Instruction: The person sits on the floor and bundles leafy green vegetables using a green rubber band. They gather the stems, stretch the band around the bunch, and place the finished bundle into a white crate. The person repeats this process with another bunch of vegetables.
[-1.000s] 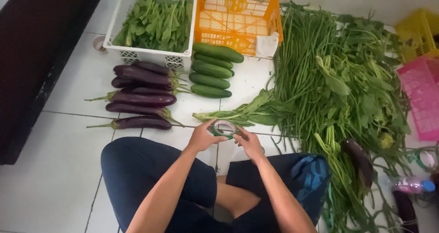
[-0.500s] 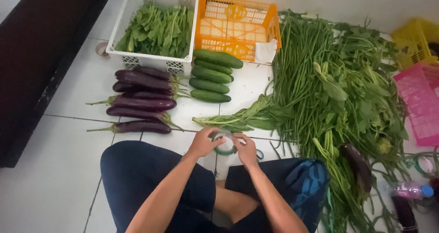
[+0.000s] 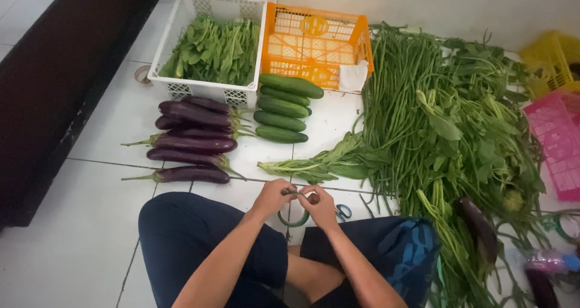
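Green tape roll (image 3: pixel 294 216) is sitting between my two hands, just above my knees and over the white tiled floor (image 3: pixel 78 235); from the head view, the only one I have, I am watching both hands meet at its top edge. My left hand (image 3: pixel 273 197) is pinching closed on the roll's upper rim, and my right hand (image 3: pixel 319 206) is closing its fingers (image 3: pixel 312 197) on what looks like the loose end of the tape, though the end itself is too small to tell for sure.

To do this well, I am judging that the left hand should be keeping the roll steady while the right is drawing the strip out straight, so it is not twisting or sticking back on itself.

Just ahead of my hands a small bundle of leafy greens (image 3: pixel 329 162) is lying on the floor, near enough to reach. Small scissors (image 3: pixel 343 211) are lying just beside my right hand. Farther off, purple eggplants (image 3: pixel 190 142) and cucumbers (image 3: pixel 284 107) are lined up in front of a white basket of leaves (image 3: pixel 211 48) and an orange crate (image 3: pixel 317 42), with long beans (image 3: pixel 393 96) heaped to the right.
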